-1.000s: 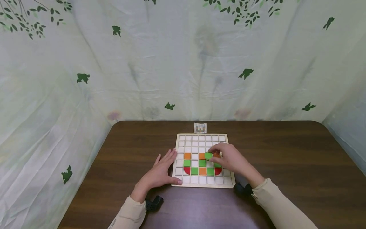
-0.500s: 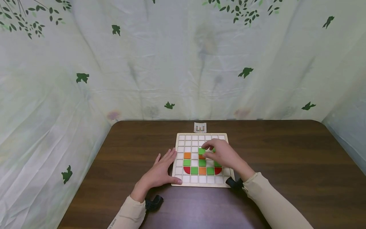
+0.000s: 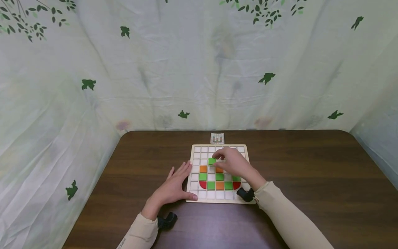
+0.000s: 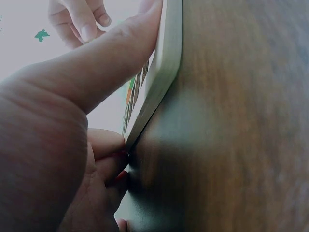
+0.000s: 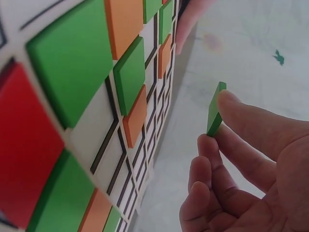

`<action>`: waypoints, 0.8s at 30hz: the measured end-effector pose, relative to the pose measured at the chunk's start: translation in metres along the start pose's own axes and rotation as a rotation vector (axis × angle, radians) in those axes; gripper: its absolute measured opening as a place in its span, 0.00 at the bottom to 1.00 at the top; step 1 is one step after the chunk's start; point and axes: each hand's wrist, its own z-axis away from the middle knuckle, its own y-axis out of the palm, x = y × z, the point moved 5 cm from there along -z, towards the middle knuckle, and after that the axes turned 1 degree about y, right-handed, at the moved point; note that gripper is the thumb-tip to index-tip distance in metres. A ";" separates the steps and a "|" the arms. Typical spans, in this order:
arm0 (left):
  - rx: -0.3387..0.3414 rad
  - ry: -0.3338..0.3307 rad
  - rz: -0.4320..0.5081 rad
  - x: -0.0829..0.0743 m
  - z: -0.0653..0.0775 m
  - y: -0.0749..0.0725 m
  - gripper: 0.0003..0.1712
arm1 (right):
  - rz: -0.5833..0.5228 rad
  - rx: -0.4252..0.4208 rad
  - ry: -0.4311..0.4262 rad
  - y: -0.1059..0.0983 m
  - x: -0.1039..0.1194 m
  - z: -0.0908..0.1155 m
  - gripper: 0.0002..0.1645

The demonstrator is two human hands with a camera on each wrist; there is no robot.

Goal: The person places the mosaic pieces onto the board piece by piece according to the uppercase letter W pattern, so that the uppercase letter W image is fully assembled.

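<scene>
A wooden grid board [image 3: 220, 201] with white cells lies flat on the table. My right hand [image 3: 235, 163] pinches a green square tile [image 3: 211, 161] between thumb and fingers, over the board's left-centre columns. In the right wrist view that green tile [image 5: 215, 110] is apart from the board, held by its edges. Set in the grid are orange tiles [image 3: 203, 169], more green tiles [image 3: 202, 176] and red rounded tiles [image 3: 203, 185]; some on the right are hidden behind my right hand. My left hand [image 3: 171, 186] rests spread along the board's left edge, thumb on its near left corner.
A small card [image 3: 217, 138] printed with a grid pattern lies just beyond the board's far edge. The dark wooden table [image 3: 149, 148] ends at a hanging white cloth [image 3: 199, 69] with leaf and bird prints. A black wrist camera [image 3: 245, 194] overlaps the board's near right corner.
My right hand has moved left and slightly away across the board, carrying the green tile from the right-hand columns to the left-centre ones. My left hand stays in place.
</scene>
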 end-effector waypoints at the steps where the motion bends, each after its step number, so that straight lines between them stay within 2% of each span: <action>1: -0.001 0.002 0.002 0.000 0.000 0.000 0.68 | -0.002 0.001 0.001 0.001 0.000 -0.002 0.13; 6: -0.005 0.010 0.012 0.000 0.000 -0.001 0.68 | -0.011 0.022 0.020 0.007 0.000 -0.011 0.14; 16: -0.005 0.021 0.007 0.000 0.000 0.000 0.68 | 0.024 0.022 -0.006 0.014 0.005 -0.024 0.14; 24: -0.002 0.018 0.005 0.001 0.000 0.000 0.68 | 0.033 0.047 0.034 0.019 0.006 -0.032 0.15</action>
